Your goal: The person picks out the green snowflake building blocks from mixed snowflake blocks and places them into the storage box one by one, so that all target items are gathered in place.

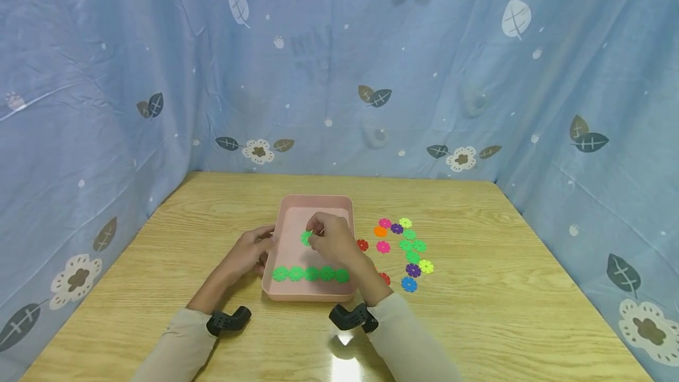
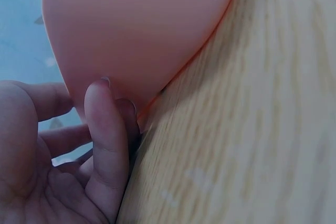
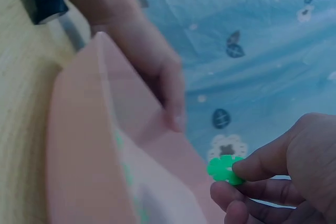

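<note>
A pink tray [image 1: 289,217] lies on the wooden table, with a row of several green flower-shaped plastic discs [image 1: 295,273] along its near side. Over the middle of the tray, my right hand [image 1: 335,241] pinches another green flower-shaped disc [image 3: 219,168] between thumb and fingers, above the tray's floor. My left hand [image 1: 246,255] holds the tray's left wall. In the left wrist view, fingertips press the outer wall [image 2: 142,35], while other fingers reach past the rim. The right hand and forearm cover part of the tray's right side in the head view.
Right of the tray lie loose flower-shaped discs: green [image 1: 412,257], pink [image 1: 383,247], orange [image 1: 380,231], purple [image 1: 413,270], yellow [image 1: 426,266], red [image 1: 362,245] and blue [image 1: 409,285]. A blue patterned curtain [image 1: 329,63] encloses the table [image 1: 477,311] at back and sides.
</note>
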`<move>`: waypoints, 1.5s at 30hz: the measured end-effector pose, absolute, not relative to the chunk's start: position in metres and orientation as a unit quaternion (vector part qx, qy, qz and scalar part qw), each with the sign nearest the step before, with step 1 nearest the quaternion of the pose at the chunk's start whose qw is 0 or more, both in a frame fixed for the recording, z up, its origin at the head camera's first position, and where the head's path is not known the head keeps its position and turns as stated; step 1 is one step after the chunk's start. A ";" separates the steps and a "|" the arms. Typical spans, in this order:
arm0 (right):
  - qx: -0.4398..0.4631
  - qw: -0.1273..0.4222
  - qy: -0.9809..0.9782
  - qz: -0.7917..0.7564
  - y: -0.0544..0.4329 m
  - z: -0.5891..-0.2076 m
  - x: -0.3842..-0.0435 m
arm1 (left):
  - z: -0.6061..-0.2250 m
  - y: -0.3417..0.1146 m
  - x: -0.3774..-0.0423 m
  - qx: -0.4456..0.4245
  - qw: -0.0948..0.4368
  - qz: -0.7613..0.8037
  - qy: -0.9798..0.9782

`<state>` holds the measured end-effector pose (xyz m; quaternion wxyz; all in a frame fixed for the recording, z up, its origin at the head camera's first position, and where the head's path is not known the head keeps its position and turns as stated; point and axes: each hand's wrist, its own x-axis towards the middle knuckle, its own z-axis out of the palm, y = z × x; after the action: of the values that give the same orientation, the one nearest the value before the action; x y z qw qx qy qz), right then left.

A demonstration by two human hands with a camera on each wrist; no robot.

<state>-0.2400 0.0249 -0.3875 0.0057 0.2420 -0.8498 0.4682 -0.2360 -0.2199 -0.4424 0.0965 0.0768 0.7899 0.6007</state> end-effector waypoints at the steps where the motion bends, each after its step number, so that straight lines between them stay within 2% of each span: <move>1: 0.242 0.001 -0.851 0.466 0.022 -0.390 -0.240 | -0.442 -0.220 -0.236 0.077 0.095 0.599 0.792; 10: 0.257 -0.028 -0.861 0.437 -0.002 -0.408 -0.238 | -0.443 -0.220 -0.235 0.078 0.101 0.600 0.789; 22: 0.217 -0.032 -0.891 0.396 -0.012 -0.418 -0.236 | -0.442 -0.220 -0.234 0.068 0.100 0.601 0.790; 32: 0.267 -0.023 -0.903 0.336 -0.016 -0.423 -0.237 | -0.443 -0.221 -0.234 0.071 0.099 0.603 0.788; 45: 0.283 -0.042 -0.890 0.354 -0.014 -0.418 -0.232 | -0.442 -0.219 -0.236 0.078 0.104 0.605 0.785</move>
<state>-0.2321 -0.0145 -0.4176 -0.0416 0.2832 -0.8903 0.3542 -0.2359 -0.2190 -0.4417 0.1040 0.0777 0.7855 0.6051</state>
